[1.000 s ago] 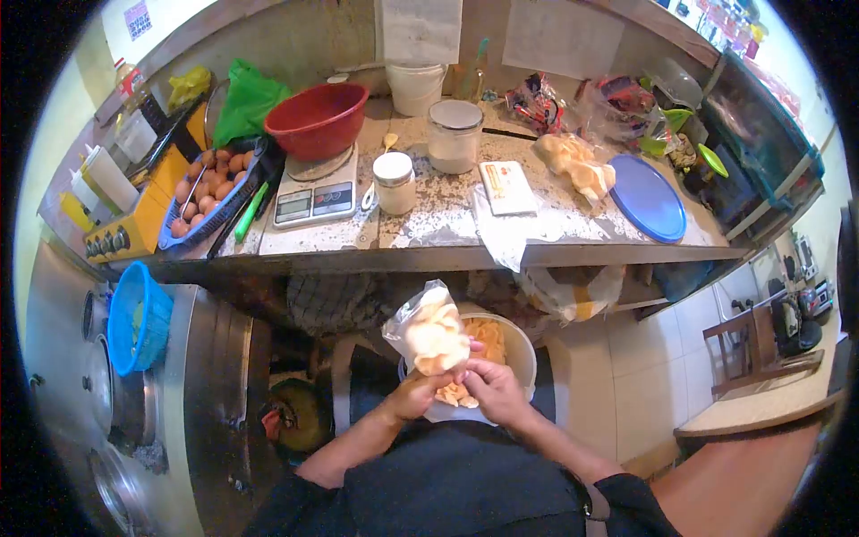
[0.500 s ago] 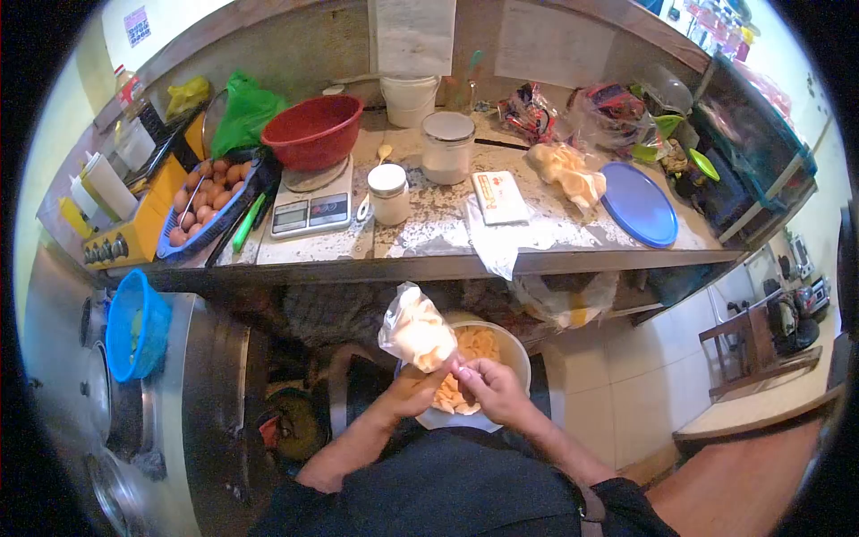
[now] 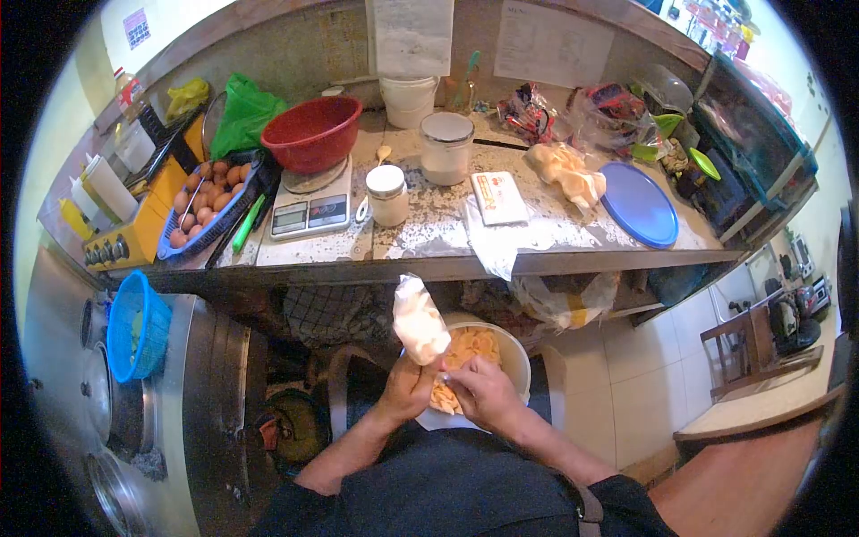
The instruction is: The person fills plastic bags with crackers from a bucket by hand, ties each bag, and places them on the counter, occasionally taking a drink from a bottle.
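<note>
My left hand (image 3: 408,390) is closed around the lower end of a clear plastic bag (image 3: 419,324) filled with pale, chip-like pieces. The bag points up and away from me. Close beside it, my right hand (image 3: 486,391) pinches at the gathered end of the same bag, its fingertips almost meeting the left hand. Beneath both hands is a round white tub (image 3: 518,357), held at my lap. Thin orange-yellow chips (image 3: 474,347) lie in it, partly hidden by my hands and the bag.
On the counter are a scale (image 3: 311,215) under a red basin (image 3: 313,134), lidded jars (image 3: 387,196), a pack of plastic bags (image 3: 499,198), a filled bag (image 3: 567,174) and a blue lid (image 3: 640,204). Eggs (image 3: 208,201) sit at left; a blue basket (image 3: 140,326) stands lower left.
The filled bag has turned more upright and shifted slightly. My right hand has rolled over at the bag's gathered end, its back now facing up.
</note>
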Available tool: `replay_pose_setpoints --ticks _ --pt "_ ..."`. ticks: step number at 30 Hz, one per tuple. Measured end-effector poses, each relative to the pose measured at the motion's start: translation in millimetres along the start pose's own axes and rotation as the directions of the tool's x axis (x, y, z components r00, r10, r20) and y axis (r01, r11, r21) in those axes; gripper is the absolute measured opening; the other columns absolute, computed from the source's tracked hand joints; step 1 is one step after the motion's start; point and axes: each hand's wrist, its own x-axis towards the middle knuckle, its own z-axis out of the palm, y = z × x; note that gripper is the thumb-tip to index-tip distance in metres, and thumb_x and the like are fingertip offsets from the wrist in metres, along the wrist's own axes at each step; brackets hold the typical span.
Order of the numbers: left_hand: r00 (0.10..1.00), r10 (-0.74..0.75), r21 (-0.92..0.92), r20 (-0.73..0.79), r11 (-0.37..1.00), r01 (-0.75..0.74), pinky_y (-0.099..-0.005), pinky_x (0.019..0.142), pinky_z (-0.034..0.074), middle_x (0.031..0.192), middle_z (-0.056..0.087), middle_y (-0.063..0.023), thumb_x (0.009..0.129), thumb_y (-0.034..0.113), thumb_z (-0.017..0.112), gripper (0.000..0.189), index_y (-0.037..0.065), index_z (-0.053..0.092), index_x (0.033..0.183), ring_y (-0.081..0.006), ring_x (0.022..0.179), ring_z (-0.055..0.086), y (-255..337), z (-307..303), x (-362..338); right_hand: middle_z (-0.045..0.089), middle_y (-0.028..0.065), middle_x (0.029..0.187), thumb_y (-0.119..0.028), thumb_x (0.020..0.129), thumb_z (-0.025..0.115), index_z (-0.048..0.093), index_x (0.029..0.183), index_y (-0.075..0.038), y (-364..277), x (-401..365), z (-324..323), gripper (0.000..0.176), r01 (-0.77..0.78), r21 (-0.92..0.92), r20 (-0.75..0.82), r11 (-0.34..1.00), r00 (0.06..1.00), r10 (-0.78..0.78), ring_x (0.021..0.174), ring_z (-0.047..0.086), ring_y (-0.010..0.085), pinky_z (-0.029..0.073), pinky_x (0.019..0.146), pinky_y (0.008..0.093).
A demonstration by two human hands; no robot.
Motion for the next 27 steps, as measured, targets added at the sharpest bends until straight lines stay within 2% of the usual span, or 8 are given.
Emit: replay_pose_setpoints --ticks 6,8,16,18,20,22,25,27 --pt "0.983 0.174 0.347 0.065 0.919 -0.186 -0.0448 0.075 0.051 0.094 0.064 -0.0208 0.093 0.02 0.053 0.024 0.0 0.062 0.101 -0.0376 0.086 0.064 35 -11 6 0.057 0.0054 0.089 -0.017 0.072 0.073 0.068 0.088 -0.016 -15 5 -31 0.017 0.272 -0.303 0.079 0.913 0.962 -0.26 0.084 0.055 0.0248 0.045 0.075 0.0413" --pt "0.955 -0.132 0.6 0.266 0.798 -0.057 -0.045 0.073 0.052 0.095 0.065 -0.0224 0.086 0.016 0.057 0.019 0.002 0.063 0.098 -0.0383 0.085 0.064 42 -17 2 0.061 0.0009 0.105 -0.019 0.069 0.073 0.066 0.082 -0.017 -20 6 -34 0.015 0.418 -0.394 0.018 0.818 0.894 -0.448 0.097 0.055 0.0226 0.041 0.09 0.0463" --pt "0.854 -0.304 0.819 0.422 0.531 -0.216 -0.0459 0.067 0.053 0.085 0.066 -0.0162 0.086 0.028 0.058 0.024 0.006 0.067 0.079 -0.036 0.075 0.064 62 -20 2 0.06 0.0059 0.119 -0.019 0.072 0.071 0.064 0.09 -0.01 -10 1 -8 0.022 0.407 -0.389 0.126 0.826 0.912 -0.39 0.115 0.054 0.0256 0.033 0.104 0.0533" --pt "0.953 -0.072 0.77 0.293 0.609 -0.191 -0.0412 0.066 0.054 0.084 0.066 -0.0167 0.084 0.025 0.061 0.021 0.005 0.067 0.081 -0.0334 0.071 0.065 63 -17 4 0.063 0.0118 0.112 -0.018 0.075 0.07 0.062 0.093 -0.005 -1 6 -5 0.023 0.317 -0.272 0.014 0.909 0.946 -0.325 0.109 0.057 0.0279 0.039 0.099 0.0498" --pt "0.97 -0.058 0.648 0.236 0.754 -0.112 -0.0375 0.064 0.053 0.081 0.067 -0.0142 0.084 0.021 0.064 0.018 0.003 0.067 0.084 -0.0277 0.068 0.065 53 -17 5 0.064 0.0149 0.104 -0.018 0.077 0.069 0.06 0.092 -0.003 -2 11 -9 0.023 0.279 -0.294 -0.038 0.914 0.952 -0.303 0.101 0.06 0.0304 0.045 0.091 0.0453" --pt "0.98 -0.059 0.484 0.192 0.874 -0.042 -0.0338 0.062 0.052 0.079 0.067 -0.0118 0.084 0.017 0.066 0.015 0.002 0.066 0.087 -0.0221 0.066 0.065 37 -10 5 0.064 0.0148 0.102 -0.017 0.077 0.069 0.058 0.09 -0.003 6 8 -5 0.022 0.157 -0.263 0.015 0.952 0.987 -0.158 0.097 0.061 0.0313 0.047 0.086 0.0419" --pt "0.936 -0.337 0.045 0.105 0.941 0.334 -0.0224 0.06 0.045 0.078 0.061 0.0026 0.084 0.007 0.067 0.008 0.001 0.062 0.086 -0.0031 0.07 0.053 40 -9 5 0.064 0.0156 0.111 -0.018 0.08 0.067 0.057 0.093 -0.004 13 8 -5 0.022 0.179 -0.229 0.006 0.957 0.983 -0.182 0.092 0.061 0.032 0.048 0.082 0.0409" --pt "0.949 -0.295 0.008 0.11 0.955 0.295 -0.0213 0.061 0.044 0.077 0.06 0.0032 0.084 0.007 0.067 0.007 0.001 0.062 0.085 -0.003 0.07 0.052 28 -9 4 0.063 0.0159 0.114 -0.019 0.081 0.066 0.058 0.095 -0.004 14 11 -10 0.022 0.236 -0.211 -0.001 0.949 0.97 -0.241 0.09 0.061 0.0317 0.049 0.081 0.0412"
